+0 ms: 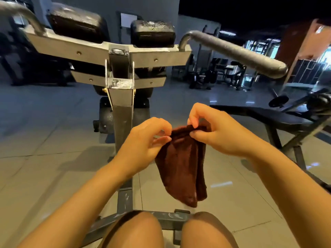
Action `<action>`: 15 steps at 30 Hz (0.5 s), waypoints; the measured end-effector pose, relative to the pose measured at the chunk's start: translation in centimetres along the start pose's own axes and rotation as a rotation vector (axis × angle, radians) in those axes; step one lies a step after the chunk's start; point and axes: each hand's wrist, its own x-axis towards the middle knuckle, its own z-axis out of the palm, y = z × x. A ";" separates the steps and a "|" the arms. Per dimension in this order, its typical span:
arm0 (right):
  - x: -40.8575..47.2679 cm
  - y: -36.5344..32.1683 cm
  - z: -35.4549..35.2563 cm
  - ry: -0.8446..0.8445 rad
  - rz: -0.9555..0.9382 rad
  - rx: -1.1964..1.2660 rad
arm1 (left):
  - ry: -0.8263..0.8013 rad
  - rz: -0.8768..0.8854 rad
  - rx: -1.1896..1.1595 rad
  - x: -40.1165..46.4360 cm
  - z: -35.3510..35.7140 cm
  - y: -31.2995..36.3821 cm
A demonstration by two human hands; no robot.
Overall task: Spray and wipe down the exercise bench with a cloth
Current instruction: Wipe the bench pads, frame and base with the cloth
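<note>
- Right now my left hand (143,138) and my right hand (217,130) both pinch the top edge of the dark red cloth (180,165): thumb against fingertips on each side, the other fingers loosely curled.
- So the cloth hangs bunched between my hands, out in front of my knees, its lower end dangling above the floor and touching nothing.
- As I judge it, the step in hand is sorting out the cloth before wiping, so I should draw the two pinches apart along the edge until it opens flat, then fold it into a pad with a clean face.
- Ahead and farther off stands the exercise bench (120,97), its grey frame running from near my knees up to two black pads (152,33) at the far top.
- Those pads look speckled with droplets, which suggests the spray is already on, though I cannot be sure.
- Next I would keep a firm hold on the folded pad and start wiping at the far pads, working back toward me.
- Careful of the loose tail: it could snag on the grey handle (238,51) at far right.
</note>
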 end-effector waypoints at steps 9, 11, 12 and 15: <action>2.5 -1.2 -2.2 -0.027 -0.046 -0.245 | -0.371 0.188 0.445 5.1 -2.7 -2.7; 2.2 -1.4 -2.6 -0.003 -0.041 -0.254 | -0.354 0.202 0.466 5.5 -2.5 -2.7; 2.0 -1.5 -2.7 0.012 -0.036 -0.269 | -0.342 0.208 0.444 5.7 -2.5 -2.6; 1.0 -1.6 -3.6 0.049 -0.021 -0.379 | -0.384 0.207 0.309 7.3 -2.7 -1.6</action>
